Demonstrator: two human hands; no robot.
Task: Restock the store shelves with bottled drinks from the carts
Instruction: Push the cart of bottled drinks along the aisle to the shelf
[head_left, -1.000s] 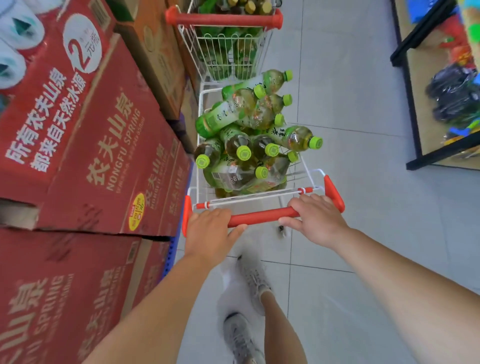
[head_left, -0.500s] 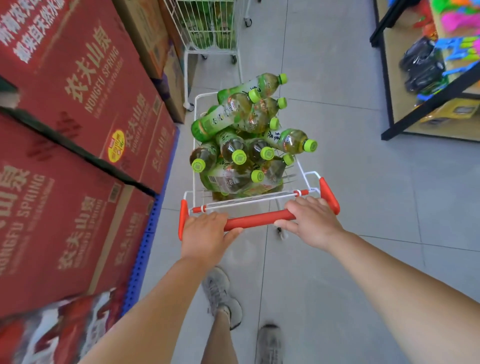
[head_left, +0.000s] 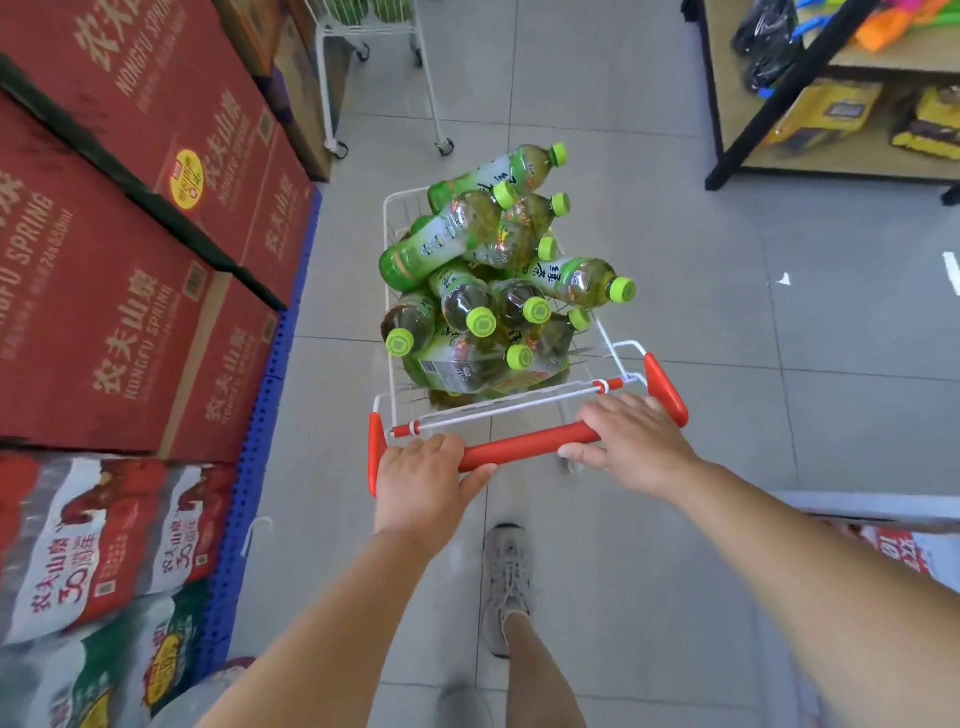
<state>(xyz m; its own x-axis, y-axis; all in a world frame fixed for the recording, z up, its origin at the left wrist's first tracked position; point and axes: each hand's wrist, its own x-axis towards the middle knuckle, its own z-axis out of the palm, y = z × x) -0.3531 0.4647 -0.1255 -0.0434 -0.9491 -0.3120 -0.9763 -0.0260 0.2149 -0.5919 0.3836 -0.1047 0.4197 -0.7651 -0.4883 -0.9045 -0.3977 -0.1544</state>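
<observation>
A small white wire cart (head_left: 388, 244) stands on the grey tiled floor in front of me. It is heaped with several green-capped bottles (head_left: 470, 244) of yellow-green tea, lying at all angles. Its red handle bar (head_left: 524, 446) runs across the near end. My left hand (head_left: 422, 483) grips the bar's left part, fingers curled over it. My right hand (head_left: 631, 446) holds the right part, fingers over the bar and thumb under it.
Stacked red water cartons (head_left: 135, 291) and shrink-wrapped bottle packs (head_left: 104, 551) on a blue pallet (head_left: 260, 447) line the left. A second white cart (head_left: 374, 78) stands ahead. A black-framed shelf (head_left: 737, 130) with goods is at the right. A red and white pack (head_left: 904, 556) sits near my right arm.
I have pulled the cart backward away from the second cart, which now lies farther ahead. The cartons on the left slid forward in view. Both hands kept their hold on the bar.
</observation>
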